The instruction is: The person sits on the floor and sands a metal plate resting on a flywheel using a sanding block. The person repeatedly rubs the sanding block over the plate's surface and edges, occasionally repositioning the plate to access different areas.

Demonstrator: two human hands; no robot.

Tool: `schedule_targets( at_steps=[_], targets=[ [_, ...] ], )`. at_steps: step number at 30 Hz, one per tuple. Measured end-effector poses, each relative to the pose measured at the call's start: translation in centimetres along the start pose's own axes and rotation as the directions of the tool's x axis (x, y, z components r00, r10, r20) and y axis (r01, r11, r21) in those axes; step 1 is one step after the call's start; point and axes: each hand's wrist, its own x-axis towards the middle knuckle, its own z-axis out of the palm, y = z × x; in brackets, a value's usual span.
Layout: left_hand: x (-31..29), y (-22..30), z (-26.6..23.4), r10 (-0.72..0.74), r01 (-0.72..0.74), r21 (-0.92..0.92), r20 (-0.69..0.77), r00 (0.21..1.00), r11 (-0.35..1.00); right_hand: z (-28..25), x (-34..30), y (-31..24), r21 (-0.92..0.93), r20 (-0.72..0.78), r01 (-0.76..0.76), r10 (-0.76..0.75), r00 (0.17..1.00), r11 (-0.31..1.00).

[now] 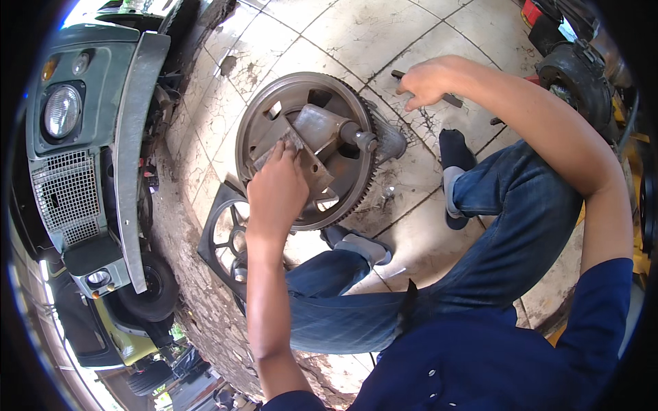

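Navy-shirted person (452,363) rests left hand (279,181) on grey metal plate (279,132), right hand (430,81) over dark bar (452,101) slanting far-left to near-right; grips unclear.

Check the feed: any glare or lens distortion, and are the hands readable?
Head view: fisheye distortion bows the bumper; head view: bright light pales parts of the tile floor; head view: left hand and right hand show no obvious blur.

Tight by L hand (279,183), roomier by R hand (426,82).
Metal block (321,123) + shaft (358,137) just R of L fingers; tiles (391,38) open above R fingers, dark bar (452,101) under, toothed wheel (356,103) to L.
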Motion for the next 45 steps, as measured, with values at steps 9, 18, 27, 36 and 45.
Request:
schedule_targets(
  at_steps=[9, 18, 27, 36, 45],
  targets=[
    [3.5, -1.2, -0.7, -0.189, 0.189, 0.020, 0.176, 0.966, 0.982, 0.1, 1.0, -1.0, -0.010, -0.006, 0.047, -0.047, 0.999, 0.999],
    [-0.6, 1.4, -0.9, 0.046, -0.047, 0.010, 0.025, 0.999, 0.999, 0.4, 0.8, 0.2, -0.033, -0.016, 0.030, -0.030, 0.999, 0.999],
    [4.3, -0.9, -1.1, -0.186, 0.186, 0.023, 0.263, 0.947, 0.982, -0.3, 0.9, -0.9, -0.007, -0.001, 0.040, -0.040, 0.999, 0.999],
    [-2.1, 0.3, -1.3, 0.076, -0.072, -0.055, 0.082, 0.994, 0.996, 0.2, 0.9, 0.1, 0.000, -0.012, 0.041, -0.041, 0.999, 0.999],
    [1.7, -2.7, 1.2, -0.017, 0.019, -0.048, 0.037, 0.999, 0.999, 0.5, 2.9, -0.3, 0.003, 0.023, 0.068, -0.068, 0.997, 0.998]
  ],
)
